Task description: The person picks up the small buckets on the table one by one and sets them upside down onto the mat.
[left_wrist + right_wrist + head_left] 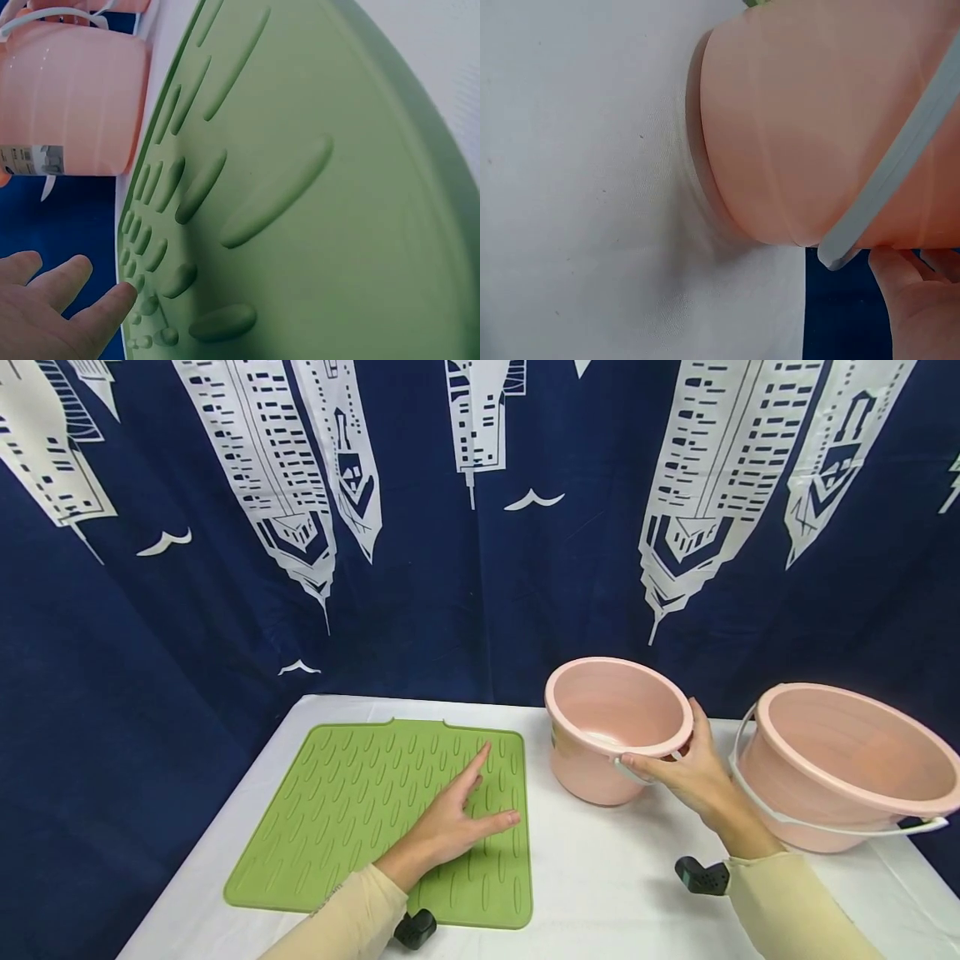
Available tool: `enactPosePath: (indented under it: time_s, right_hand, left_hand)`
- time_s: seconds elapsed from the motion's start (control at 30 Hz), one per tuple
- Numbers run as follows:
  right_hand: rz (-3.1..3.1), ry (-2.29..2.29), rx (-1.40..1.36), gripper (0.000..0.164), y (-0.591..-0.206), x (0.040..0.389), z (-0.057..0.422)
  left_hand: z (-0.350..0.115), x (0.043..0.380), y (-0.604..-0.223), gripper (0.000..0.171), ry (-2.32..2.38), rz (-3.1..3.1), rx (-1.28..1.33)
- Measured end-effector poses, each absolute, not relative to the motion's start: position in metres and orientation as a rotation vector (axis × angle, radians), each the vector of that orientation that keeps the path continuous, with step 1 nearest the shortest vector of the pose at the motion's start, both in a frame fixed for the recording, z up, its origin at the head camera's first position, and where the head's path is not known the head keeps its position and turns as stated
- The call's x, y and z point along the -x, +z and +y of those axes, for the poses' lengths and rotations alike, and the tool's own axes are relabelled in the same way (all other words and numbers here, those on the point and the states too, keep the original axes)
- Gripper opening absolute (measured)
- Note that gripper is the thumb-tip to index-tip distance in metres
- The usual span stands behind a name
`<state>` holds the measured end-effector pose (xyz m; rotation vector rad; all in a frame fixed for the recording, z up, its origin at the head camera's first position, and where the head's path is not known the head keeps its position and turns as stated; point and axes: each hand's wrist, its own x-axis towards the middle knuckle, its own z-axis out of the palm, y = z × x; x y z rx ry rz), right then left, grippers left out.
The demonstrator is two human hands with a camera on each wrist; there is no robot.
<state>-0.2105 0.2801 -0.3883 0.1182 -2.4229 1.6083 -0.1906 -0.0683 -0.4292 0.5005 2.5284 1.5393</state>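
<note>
A small pink bucket (596, 781) with a white handle (900, 161) stands on the table, right of a green ridged mat (337, 802). My right hand (697, 772) grips its right side, thumb along the front rim and fingers round the far side. In the right wrist view the bucket's wall (802, 127) fills much of the frame, and only part of the hand (922, 307) shows. Over the mat's right half, my left hand (453, 818) holds nothing, its fingers extended and thumb spread. The left wrist view shows its fingertips (116, 304) and a label (34, 160) on the bucket.
A larger pink bucket (795, 802) stands at the right of the white-covered table (600, 885), its white handle (825, 827) hanging down in front. Behind the table hangs a dark blue curtain (420, 610) with white building prints. A black wrist device (701, 875) shows by each sleeve.
</note>
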Motion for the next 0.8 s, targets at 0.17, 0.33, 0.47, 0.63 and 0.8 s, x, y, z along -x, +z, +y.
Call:
enactPosePath:
  time_s: [0.17, 0.33, 0.47, 0.63, 0.8]
  right_hand:
    - [-2.414, 1.66, -0.086, 0.124, -0.388, 0.212, 0.279]
    - [-2.428, 1.678, -0.066, 0.123, -0.385, 0.21, 0.278]
    - [-2.465, 1.673, -0.05, 0.122, -0.381, 0.206, 0.277]
    - [-2.423, 1.737, -0.063, 0.118, -0.379, 0.202, 0.274]
    - [-2.286, 1.892, -0.118, 0.112, -0.376, 0.197, 0.27]
  left_hand:
    - [-0.069, 0.19, -0.431, 0.098, 1.558, 2.512, -0.493]
    - [-0.07, 0.19, -0.43, 0.097, 1.567, 2.507, -0.492]
    - [-0.069, 0.19, -0.431, 0.097, 1.577, 2.497, -0.494]
    - [-0.067, 0.19, -0.433, 0.096, 1.583, 2.489, -0.489]
    - [-0.065, 0.189, -0.433, 0.095, 1.612, 2.46, -0.484]
